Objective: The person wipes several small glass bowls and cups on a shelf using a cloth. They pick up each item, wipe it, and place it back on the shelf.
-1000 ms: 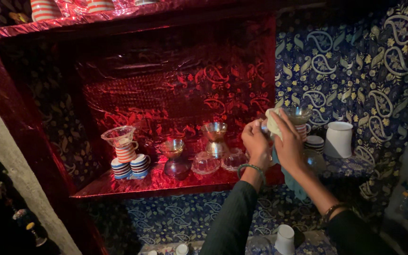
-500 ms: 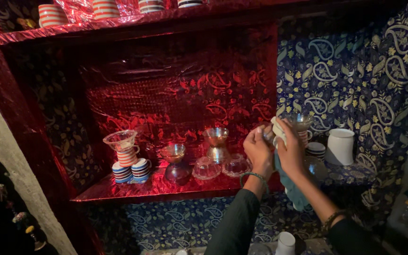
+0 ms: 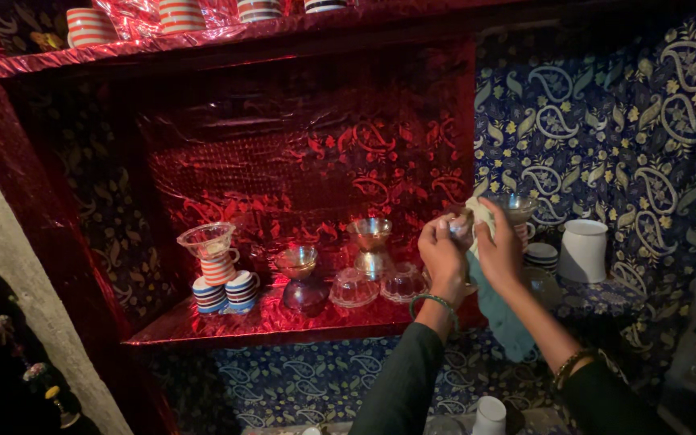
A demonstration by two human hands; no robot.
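Observation:
My left hand (image 3: 442, 256) grips a small glass bowl (image 3: 459, 226), mostly hidden between my two hands. My right hand (image 3: 501, 251) presses a cloth (image 3: 499, 314) against that bowl; the cloth's teal tail hangs below my wrist. Both hands are raised in front of the right end of a red foil-lined shelf (image 3: 267, 322). On the shelf stand glass bowls: two stacked upright (image 3: 372, 246), two upside down (image 3: 353, 287), and one on a round base (image 3: 300, 274). Another glass bowl (image 3: 519, 208) stands just behind my right hand.
Striped cups (image 3: 225, 292) sit at the shelf's left with a glass bowl (image 3: 206, 240) stacked on them. A white mug (image 3: 583, 250) and stacked saucers (image 3: 541, 256) stand on the blue patterned ledge at right. More striped cups (image 3: 90, 26) line the upper shelf. A white cup (image 3: 489, 416) is below.
Both hands have stayed together on the bowl, the cloth shifting slightly around it. The view has tilted a little, showing more of the upper shelf.

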